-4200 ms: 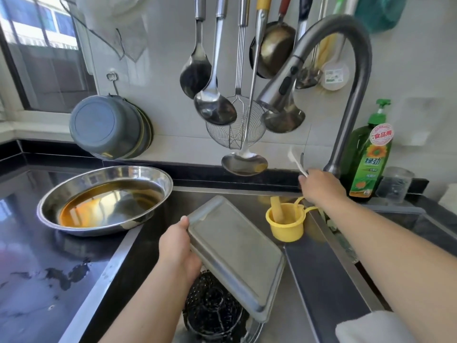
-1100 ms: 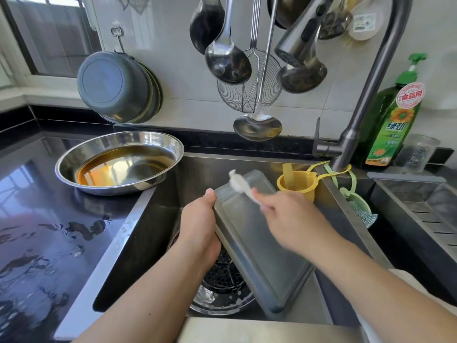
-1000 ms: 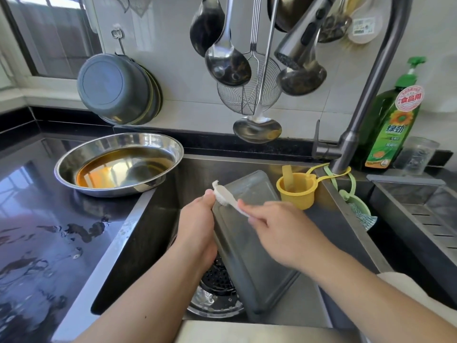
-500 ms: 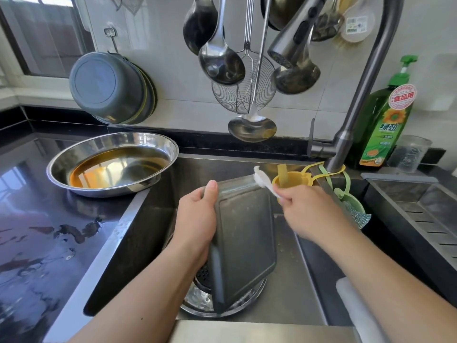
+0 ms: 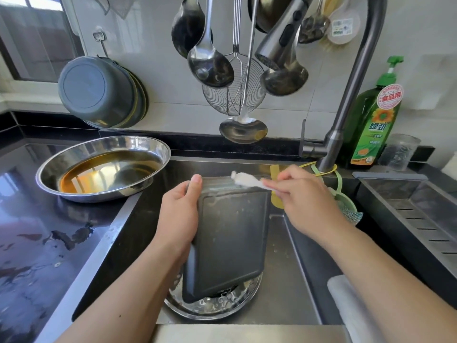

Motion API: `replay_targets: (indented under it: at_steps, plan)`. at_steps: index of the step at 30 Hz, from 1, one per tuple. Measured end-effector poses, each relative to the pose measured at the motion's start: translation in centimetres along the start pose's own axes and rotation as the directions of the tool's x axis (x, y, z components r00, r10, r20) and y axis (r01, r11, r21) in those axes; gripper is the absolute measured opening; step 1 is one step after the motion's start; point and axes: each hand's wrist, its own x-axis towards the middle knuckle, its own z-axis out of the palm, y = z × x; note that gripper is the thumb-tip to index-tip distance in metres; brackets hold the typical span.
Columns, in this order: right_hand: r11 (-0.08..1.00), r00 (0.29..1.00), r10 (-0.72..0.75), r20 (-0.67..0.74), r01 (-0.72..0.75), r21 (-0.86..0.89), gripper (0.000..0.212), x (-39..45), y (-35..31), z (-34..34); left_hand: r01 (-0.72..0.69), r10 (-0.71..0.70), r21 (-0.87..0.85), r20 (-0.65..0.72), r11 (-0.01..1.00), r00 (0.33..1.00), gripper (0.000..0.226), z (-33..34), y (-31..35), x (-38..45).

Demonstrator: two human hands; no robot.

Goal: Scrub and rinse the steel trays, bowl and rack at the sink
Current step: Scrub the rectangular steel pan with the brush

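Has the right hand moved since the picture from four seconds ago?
Yes. The right hand left the faucet base and came toward the tray, holding a white brush at its top edge.

I see the rectangular steel tray [image 5: 232,238] standing tilted in the sink, its lower end on a round perforated steel rack [image 5: 217,305].

Over the sink [image 5: 291,280], the left hand [image 5: 179,219] is gripping the left edge of a rectangular steel tray [image 5: 232,238], standing it nearly upright with its lower end resting on a round perforated rack [image 5: 222,305] at the sink bottom. The right hand [image 5: 306,199] is pinching a small white brush [image 5: 243,179] and touching its head to the tray's top rim. A steel bowl [image 5: 103,167] holding brownish liquid is sitting on the dark wet tabletop [image 5: 37,243] at left.
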Motion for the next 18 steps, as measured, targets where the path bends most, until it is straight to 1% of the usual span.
replay_targets:
  at_steps: [1,2,5,6,7,8,10,11,12,13,16,17,18]
  plan:
    - [0.998,0.999,-0.052,-0.008,0.052,0.017,0.04,-0.1,-0.4,0.2,0.005,-0.005,0.0,0.007,1.0,1.0,0.044,0.1,0.0,-0.1]
    - [0.998,0.998,-0.058,-0.021,0.059,0.02,0.04,0.0,-0.2,0.1,0.012,-0.012,-0.007,0.008,1.0,1.0,0.044,0.1,0.1,-0.1]
    - [0.996,0.993,0.09,-0.079,-0.089,0.011,0.037,0.6,1.9,-0.5,0.018,-0.018,-0.044,-0.004,0.999,1.0,0.045,-0.1,0.1,0.2]
    - [0.993,0.99,0.114,-0.086,-0.113,0.017,0.035,0.5,2.1,-0.6,0.014,-0.015,-0.042,-0.008,0.999,1.0,0.046,-0.1,0.1,0.2]
    - [0.995,0.991,0.099,-0.086,-0.096,0.03,0.033,0.4,1.6,-0.6,0.007,-0.007,-0.029,-0.003,1.0,1.0,0.046,0.0,0.1,0.2]
    - [0.998,0.996,0.042,-0.082,-0.038,0.049,0.031,0.2,0.6,-0.3,0.005,-0.005,-0.007,0.016,1.0,1.0,0.046,0.1,0.0,0.1]
    - [0.988,0.989,-0.117,-0.088,0.125,0.093,0.029,-0.3,-2.0,0.6,0.022,-0.024,0.025,0.055,0.999,0.998,0.044,0.4,-0.2,-0.2]
    - [0.981,0.982,-0.157,-0.101,0.167,0.1,0.03,-0.5,-2.6,1.0,0.037,-0.038,0.019,0.066,0.999,0.997,0.043,0.5,-0.2,-0.2]
    - [0.982,0.981,-0.155,-0.116,0.166,0.093,0.03,-0.5,-2.6,1.1,0.049,-0.049,0.007,0.067,0.999,0.997,0.042,0.4,-0.2,-0.2]
    - [0.989,0.984,-0.121,-0.131,0.132,0.073,0.031,-0.3,-1.9,0.8,0.057,-0.056,-0.015,0.059,0.998,0.997,0.041,0.3,-0.1,-0.1]
    - [0.997,0.992,0.078,-0.098,-0.079,-0.012,0.033,-0.2,1.6,-0.6,0.048,-0.046,-0.043,0.037,0.998,0.998,0.043,-0.1,0.2,0.0]
    - [0.992,0.989,0.118,-0.086,-0.12,-0.024,0.034,-0.2,2.1,-0.8,0.036,-0.035,-0.025,0.043,0.999,0.998,0.044,0.0,0.2,0.0]
    - [0.992,0.989,0.12,-0.082,-0.123,-0.026,0.034,-0.3,2.0,-0.7,0.037,-0.037,-0.007,0.058,0.999,0.998,0.044,0.1,0.1,-0.1]
